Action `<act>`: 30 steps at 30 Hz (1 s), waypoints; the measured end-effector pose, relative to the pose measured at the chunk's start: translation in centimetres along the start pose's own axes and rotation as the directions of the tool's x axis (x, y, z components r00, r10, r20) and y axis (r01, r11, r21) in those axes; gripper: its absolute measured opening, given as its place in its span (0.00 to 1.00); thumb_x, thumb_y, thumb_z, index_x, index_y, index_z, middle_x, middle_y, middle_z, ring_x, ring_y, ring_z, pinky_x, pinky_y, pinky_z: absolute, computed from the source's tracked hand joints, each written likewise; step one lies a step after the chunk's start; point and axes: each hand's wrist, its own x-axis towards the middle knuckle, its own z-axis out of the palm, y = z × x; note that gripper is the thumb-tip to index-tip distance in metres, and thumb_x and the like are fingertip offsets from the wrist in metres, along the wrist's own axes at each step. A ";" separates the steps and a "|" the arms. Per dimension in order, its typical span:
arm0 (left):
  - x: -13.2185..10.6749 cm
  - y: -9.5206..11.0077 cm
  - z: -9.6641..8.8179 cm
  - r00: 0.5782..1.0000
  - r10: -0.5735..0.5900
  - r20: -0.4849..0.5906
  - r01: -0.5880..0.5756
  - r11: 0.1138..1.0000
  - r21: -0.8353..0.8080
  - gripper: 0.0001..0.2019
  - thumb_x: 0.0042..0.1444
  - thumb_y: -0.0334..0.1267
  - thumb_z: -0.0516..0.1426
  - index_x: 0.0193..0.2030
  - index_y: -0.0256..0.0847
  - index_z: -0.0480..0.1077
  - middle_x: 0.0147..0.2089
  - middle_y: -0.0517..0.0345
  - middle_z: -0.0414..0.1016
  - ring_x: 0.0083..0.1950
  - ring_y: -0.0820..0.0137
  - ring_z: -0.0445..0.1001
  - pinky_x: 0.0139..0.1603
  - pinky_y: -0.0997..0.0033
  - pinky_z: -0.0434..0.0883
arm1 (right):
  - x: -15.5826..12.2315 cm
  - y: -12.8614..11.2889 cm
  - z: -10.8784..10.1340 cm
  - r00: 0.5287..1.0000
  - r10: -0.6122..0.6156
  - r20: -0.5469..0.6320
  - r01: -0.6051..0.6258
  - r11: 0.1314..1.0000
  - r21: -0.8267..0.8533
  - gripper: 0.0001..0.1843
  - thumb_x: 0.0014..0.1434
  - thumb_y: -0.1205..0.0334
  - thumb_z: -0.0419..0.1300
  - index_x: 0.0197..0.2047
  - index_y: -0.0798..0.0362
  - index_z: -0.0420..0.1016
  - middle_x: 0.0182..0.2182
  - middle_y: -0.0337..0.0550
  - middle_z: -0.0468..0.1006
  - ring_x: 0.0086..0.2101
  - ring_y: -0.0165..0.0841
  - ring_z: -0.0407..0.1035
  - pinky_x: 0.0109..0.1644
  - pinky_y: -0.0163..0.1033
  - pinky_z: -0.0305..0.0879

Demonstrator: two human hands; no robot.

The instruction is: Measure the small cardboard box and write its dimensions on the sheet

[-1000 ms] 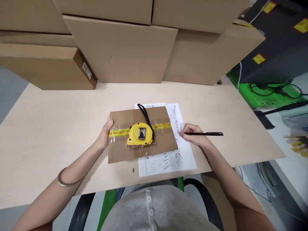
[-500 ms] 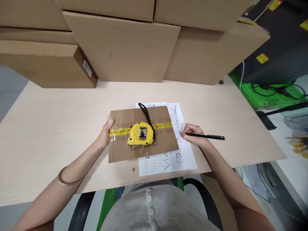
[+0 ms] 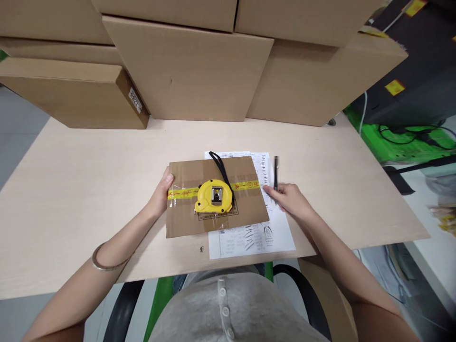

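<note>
My left hand (image 3: 162,192) grips the left edge of a flat cardboard package (image 3: 185,223), thumb on top. Yellow printed tape runs across the package. On it lies a yellow tape measure (image 3: 205,199) with a black wrist strap (image 3: 220,167). Beneath the package, sheets of paper (image 3: 278,237) with rows of marks stick out at the right, top and bottom. My right hand (image 3: 292,197) is closed on a black pen (image 3: 275,171), which stands roughly upright by the paper's right edge. The thumb tip is close to the package's right side; whether it touches I cannot tell.
Large cardboard boxes (image 3: 199,71) stand along the back of the wooden table (image 3: 89,190), with a flatter box (image 3: 71,95) at the left. Beyond the right edge are a green crate (image 3: 399,147) with black cables and dark equipment (image 3: 384,71).
The pen has swung from lying sideways, pointing right, to nearly upright in my right hand. The right fingers have shifted towards the package. The whole view has moved slightly.
</note>
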 end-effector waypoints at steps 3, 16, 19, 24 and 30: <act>-0.2 -0.1 -0.7 0.994 0.096 -0.057 -0.088 0.987 0.131 0.33 0.60 0.62 0.61 0.67 0.50 0.67 0.68 0.49 0.72 0.72 0.49 0.67 0.72 0.46 0.67 | 0.5 -1.1 0.1 0.998 -0.026 -0.056 0.016 0.985 -0.172 0.36 0.60 0.33 0.61 0.13 0.48 0.58 0.13 0.40 0.62 0.16 0.29 0.53 0.25 0.40 0.47; -0.9 -0.4 -1.4 0.940 0.331 0.079 -0.340 0.905 0.258 0.24 0.74 0.54 0.44 0.62 0.57 0.77 0.75 0.58 0.65 0.81 0.55 0.52 0.83 0.45 0.44 | -0.8 -13.5 0.6 0.556 -0.828 0.072 0.820 0.531 -0.216 0.41 0.61 0.25 0.57 0.61 0.49 0.74 0.66 0.59 0.71 0.67 0.58 0.62 0.70 0.72 0.56; -1.0 -0.4 -1.3 0.941 0.326 0.088 -0.338 0.907 0.251 0.24 0.74 0.53 0.43 0.63 0.58 0.76 0.74 0.59 0.66 0.80 0.55 0.53 0.83 0.45 0.45 | -0.8 -14.2 1.8 0.497 -0.856 0.143 0.868 0.487 -0.100 0.35 0.61 0.31 0.65 0.59 0.48 0.69 0.65 0.57 0.73 0.70 0.57 0.60 0.73 0.75 0.51; -1.0 -0.1 -0.8 0.960 0.268 0.078 -0.277 0.947 0.164 0.25 0.72 0.60 0.46 0.61 0.55 0.77 0.70 0.57 0.71 0.79 0.54 0.56 0.83 0.47 0.47 | 0.0 -15.7 2.0 0.515 -0.846 0.140 0.835 0.532 0.139 0.24 0.69 0.47 0.63 0.60 0.48 0.61 0.53 0.51 0.81 0.49 0.45 0.81 0.51 0.53 0.78; -0.9 0.2 -0.5 0.995 0.093 0.021 -0.092 0.994 -0.050 0.34 0.63 0.73 0.49 0.53 0.48 0.79 0.65 0.52 0.77 0.74 0.48 0.65 0.76 0.44 0.63 | 0.5 -20.5 3.3 0.488 -0.836 0.250 0.836 0.530 0.144 0.25 0.72 0.51 0.59 0.66 0.46 0.56 0.65 0.52 0.73 0.55 0.43 0.77 0.57 0.49 0.75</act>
